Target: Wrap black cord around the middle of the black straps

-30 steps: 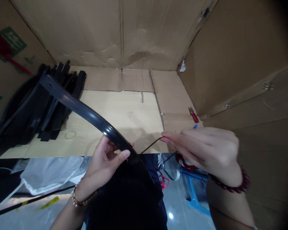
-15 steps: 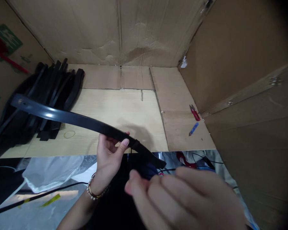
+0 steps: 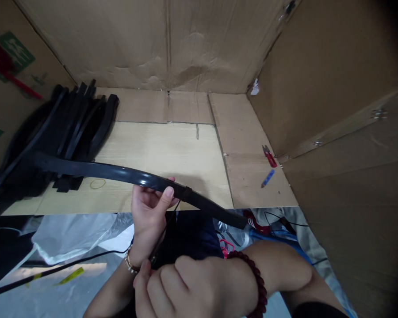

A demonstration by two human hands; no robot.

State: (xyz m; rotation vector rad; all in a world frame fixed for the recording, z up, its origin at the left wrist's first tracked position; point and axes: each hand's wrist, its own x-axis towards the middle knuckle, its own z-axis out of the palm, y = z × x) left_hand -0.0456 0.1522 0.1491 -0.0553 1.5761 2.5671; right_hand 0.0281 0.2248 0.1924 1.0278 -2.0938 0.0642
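A long, curved, glossy black strip (image 3: 112,172) slants over the table, its right end jutting past the front edge. My left hand (image 3: 149,212) is closed around it right of the middle, thumb on top. Just right of that thumb, a narrow dark band (image 3: 186,194) wraps the strip. From this band a thin black cord (image 3: 172,215) runs down, stretched towards my right hand (image 3: 192,287). That hand is low in front, fingers curled and closed on the cord; the gripped end is hidden.
A pile of similar black strips (image 3: 82,119) lies at the left. Beside it is a rubber band (image 3: 97,183). Red-handled snips (image 3: 269,157) and a blue pen-like tool (image 3: 268,178) rest at the right. Cardboard walls (image 3: 205,44) enclose the table on three sides.
My right hand has moved left and down, drawing the cord out. The strip has turned, its left end lower and its right end further right. The left hand keeps its hold.
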